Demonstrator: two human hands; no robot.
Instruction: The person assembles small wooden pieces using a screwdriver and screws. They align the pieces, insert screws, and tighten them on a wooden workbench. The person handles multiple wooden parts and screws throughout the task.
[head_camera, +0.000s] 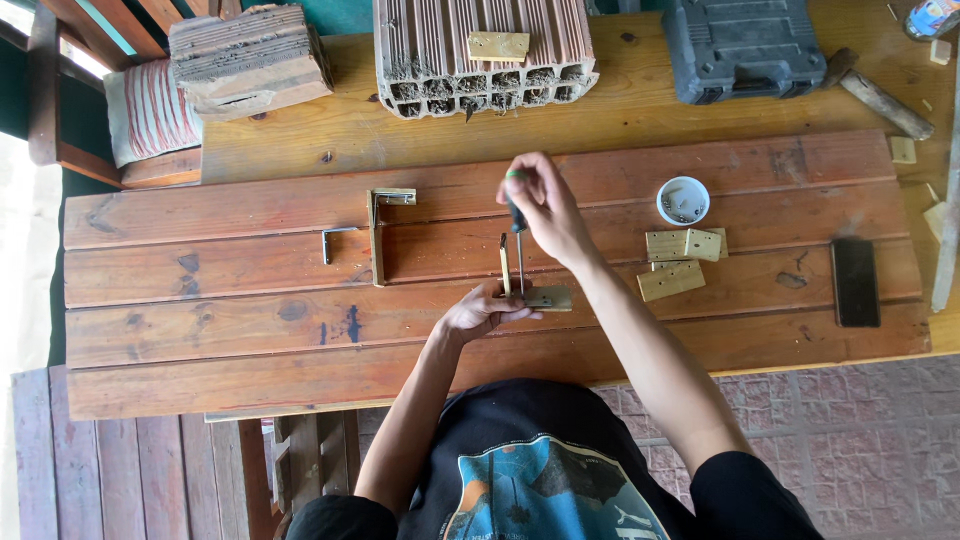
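Note:
My right hand (545, 205) grips the dark handle of a screwdriver (517, 240) that stands upright, its tip down on a small wooden block (550, 298) on the plank panel (250, 330). Just left of the shaft, a thin metal bracket (504, 265) stands upright. My left hand (480, 312) presses on the block's left end and holds it against the planks.
A larger L-shaped bracket (378, 235) and a small dark angle piece (330, 240) lie to the left. Spare wooden blocks (680, 262), a white cup of screws (683, 200) and a black phone (856, 282) lie right. Hollow brick (480, 50), tool case (740, 45), hammer (880, 95) behind.

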